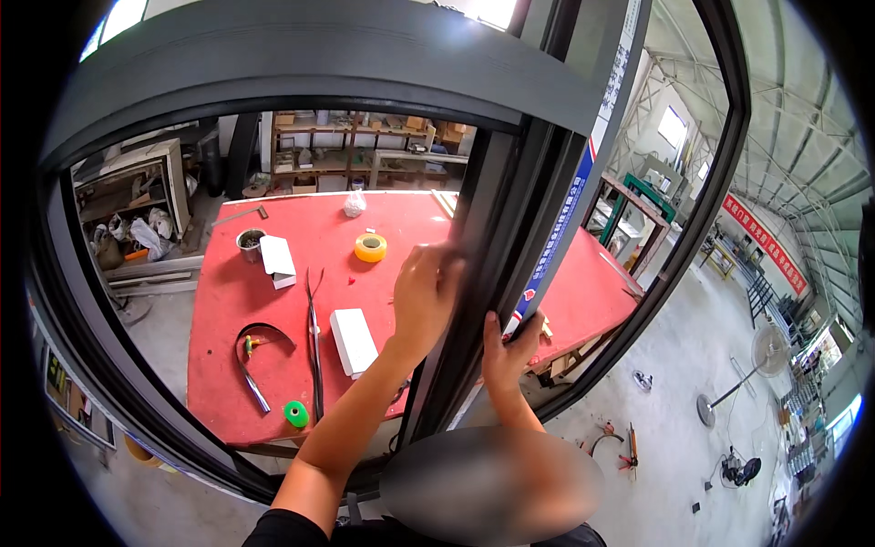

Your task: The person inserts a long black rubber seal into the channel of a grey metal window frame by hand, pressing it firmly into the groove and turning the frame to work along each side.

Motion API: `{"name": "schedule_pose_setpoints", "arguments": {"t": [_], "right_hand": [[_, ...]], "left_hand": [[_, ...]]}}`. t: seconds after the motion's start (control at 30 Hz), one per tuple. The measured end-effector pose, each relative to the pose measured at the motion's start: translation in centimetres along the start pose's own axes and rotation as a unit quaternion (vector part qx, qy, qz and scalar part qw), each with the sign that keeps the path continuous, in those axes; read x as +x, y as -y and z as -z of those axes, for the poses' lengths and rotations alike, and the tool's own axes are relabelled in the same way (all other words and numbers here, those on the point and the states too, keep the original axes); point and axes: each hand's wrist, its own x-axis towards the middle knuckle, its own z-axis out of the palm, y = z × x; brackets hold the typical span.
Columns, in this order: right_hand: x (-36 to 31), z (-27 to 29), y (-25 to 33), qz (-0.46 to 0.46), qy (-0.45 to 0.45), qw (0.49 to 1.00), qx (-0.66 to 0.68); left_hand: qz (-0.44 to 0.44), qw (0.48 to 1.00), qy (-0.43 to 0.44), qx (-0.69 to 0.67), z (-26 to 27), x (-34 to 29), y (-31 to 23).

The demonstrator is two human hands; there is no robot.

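I stand at a dark window frame upright [474,273] whose long axis runs steeply up and away from me, leaning a little to my right, with the red workbench [273,301] showing through the opening behind it. My left hand [424,296] sits higher on it, arm stretched up from below, fingers curled against its left edge and touching it; I cannot tell whether it truly grips. My right hand [506,351] is lower and nearer me, clasped narrowly around the upright's right edge, thumb up.
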Motion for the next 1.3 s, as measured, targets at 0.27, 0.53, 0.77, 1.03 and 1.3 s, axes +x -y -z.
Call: {"name": "schedule_pose_setpoints", "arguments": {"t": [0.27, 0.53, 0.77, 1.03, 1.3], "right_hand": [[0.5, -0.1, 0.9, -0.055, 0.005, 0.995, 0.082], [-1.5, 3.8, 2.6, -0.038, -0.009, 0.997, 0.064], [-2.7, 6.4, 2.9, -0.006, 0.007, 0.998, 0.064], [-2.0, 5.7, 3.7, 0.005, -0.006, 0.998, 0.068], [-1.5, 4.4, 3.4, -0.042, 0.039, 0.994, 0.096]], "left_hand": [[0.034, 0.999, -0.014, 0.012, -0.9, -1.4, 0.4], [0.120, 0.985, -0.001, -0.122, -3.1, 2.2, -1.0], [0.108, 0.984, -0.140, 0.008, -6.0, 3.3, -2.1], [0.096, 0.979, -0.170, 0.063, -5.6, 2.9, -2.0], [-0.071, 0.969, -0.117, 0.208, -3.3, 2.3, -1.7]]}}
